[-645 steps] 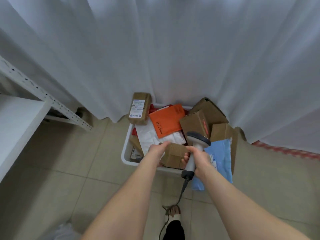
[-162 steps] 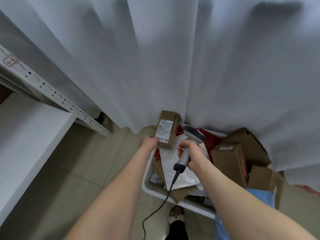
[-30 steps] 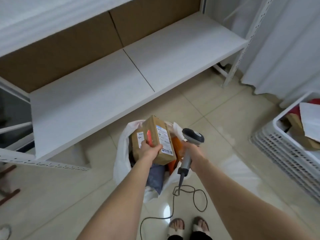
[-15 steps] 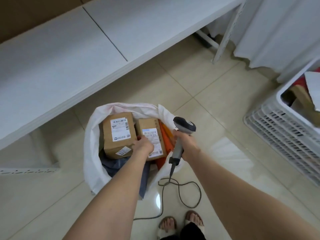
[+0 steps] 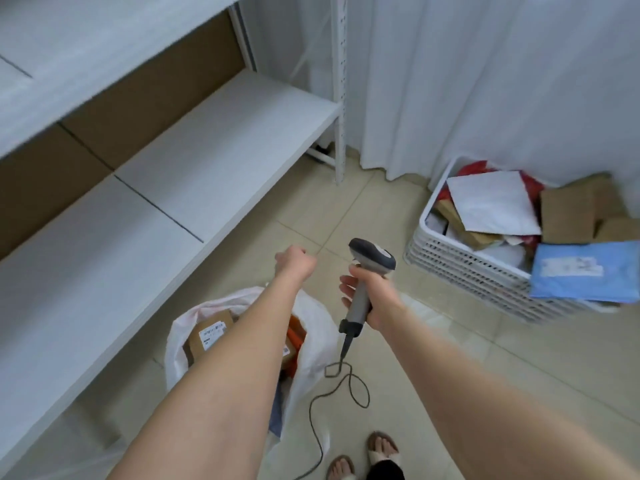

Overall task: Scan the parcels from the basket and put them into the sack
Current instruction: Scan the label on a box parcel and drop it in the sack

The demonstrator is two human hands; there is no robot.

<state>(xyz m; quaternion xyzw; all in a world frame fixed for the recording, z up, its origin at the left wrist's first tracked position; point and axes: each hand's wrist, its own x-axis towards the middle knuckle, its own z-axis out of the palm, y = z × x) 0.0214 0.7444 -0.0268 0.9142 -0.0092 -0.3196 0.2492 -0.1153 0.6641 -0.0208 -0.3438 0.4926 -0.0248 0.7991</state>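
The white sack [image 5: 313,336] stands on the floor under my left forearm, holding a brown labelled box [image 5: 209,332] and an orange parcel [image 5: 297,336]. My left hand [image 5: 294,263] hangs above and beyond the sack with loosely curled fingers, holding nothing. My right hand [image 5: 369,292] grips the grey barcode scanner [image 5: 370,259] by its handle, right of the sack. The white basket [image 5: 460,263] sits at the right with a white mailer [image 5: 491,204], brown boxes [image 5: 568,213] and a blue mailer [image 5: 585,271] draped over its rim.
A white shelf unit [image 5: 207,147] runs along the left, its post [image 5: 341,98] near the white curtain [image 5: 485,74]. The scanner cable [image 5: 341,382] loops on the tiled floor. My sandalled feet [image 5: 363,455] are at the bottom.
My left hand let go of the brown parcel in the sack and lifted out empty. The view swung up and right, bringing the basket into full sight.
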